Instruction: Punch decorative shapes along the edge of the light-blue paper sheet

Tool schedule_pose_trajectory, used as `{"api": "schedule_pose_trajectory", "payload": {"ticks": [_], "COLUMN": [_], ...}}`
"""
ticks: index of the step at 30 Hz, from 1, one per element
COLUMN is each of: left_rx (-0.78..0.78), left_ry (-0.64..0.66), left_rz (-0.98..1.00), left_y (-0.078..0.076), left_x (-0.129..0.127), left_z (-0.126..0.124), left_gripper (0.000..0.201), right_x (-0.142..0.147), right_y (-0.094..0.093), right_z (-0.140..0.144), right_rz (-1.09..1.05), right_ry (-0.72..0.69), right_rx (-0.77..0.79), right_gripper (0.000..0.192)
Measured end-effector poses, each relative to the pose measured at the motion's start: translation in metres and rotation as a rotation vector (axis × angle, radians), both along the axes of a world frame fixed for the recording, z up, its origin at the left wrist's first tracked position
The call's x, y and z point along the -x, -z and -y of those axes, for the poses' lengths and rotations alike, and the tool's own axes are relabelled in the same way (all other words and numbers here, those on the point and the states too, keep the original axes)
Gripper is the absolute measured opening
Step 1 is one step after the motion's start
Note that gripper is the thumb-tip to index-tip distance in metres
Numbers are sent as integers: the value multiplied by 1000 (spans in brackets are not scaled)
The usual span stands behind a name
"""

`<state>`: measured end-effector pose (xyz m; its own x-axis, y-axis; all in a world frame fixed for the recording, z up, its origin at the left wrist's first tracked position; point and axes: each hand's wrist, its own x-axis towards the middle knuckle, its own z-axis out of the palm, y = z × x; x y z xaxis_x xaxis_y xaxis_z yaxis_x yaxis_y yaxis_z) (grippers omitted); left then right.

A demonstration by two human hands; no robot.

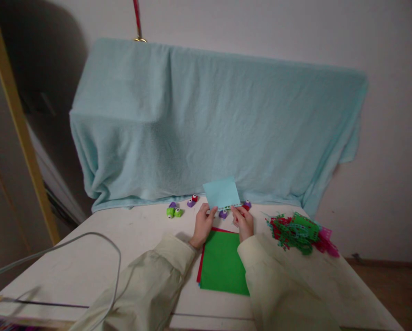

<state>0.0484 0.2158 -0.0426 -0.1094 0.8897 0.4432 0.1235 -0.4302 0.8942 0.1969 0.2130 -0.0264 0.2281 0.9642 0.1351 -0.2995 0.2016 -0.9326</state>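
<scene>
A light blue sheet of paper is held up above the table between my two hands. Along its lower edge runs a row of small punched holes. My left hand pinches the lower left corner, and my right hand grips the lower right corner. Behind and just below the sheet sits a purple craft punch; another purple punch shows past my right fingers. Under my wrists lies a stack of coloured paper, green sheet on top, with red edges peeking out.
Several green, purple and red punches stand at the back left of the white table. A tangled heap of punched paper strips lies on the right. A grey cable arcs over the left side. A light blue cloth hangs behind.
</scene>
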Motion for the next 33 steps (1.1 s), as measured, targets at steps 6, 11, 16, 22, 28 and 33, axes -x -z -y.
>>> {"api": "schedule_pose_trajectory", "payload": {"ticks": [6,11,16,22,28,33], "left_rx": [0,11,-1,17,-11,-25], "left_ry": [4,18,22,25,25,28], "left_rz": [20,28,32,28,-8,-15], "left_y": [1,0,-2,-2,3,3], "left_x": [1,1,1,1,2,2], "left_z": [-1,0,1,1,-1,-1], "left_gripper": [32,33,33,35,33,30], "right_x": [-1,1,1,0,1,1], "right_y": [-1,2,3,4,1,1], "right_z": [1,2,1,-1,-2,0], "right_rz": [-10,28,56,22,-5,6], "right_ry": [-73,-117,-72,-35,15,-35], "right_rx": [-24,-38,-51,-32,-13,-23], "right_gripper": [32,29,27,29,32,31]}}
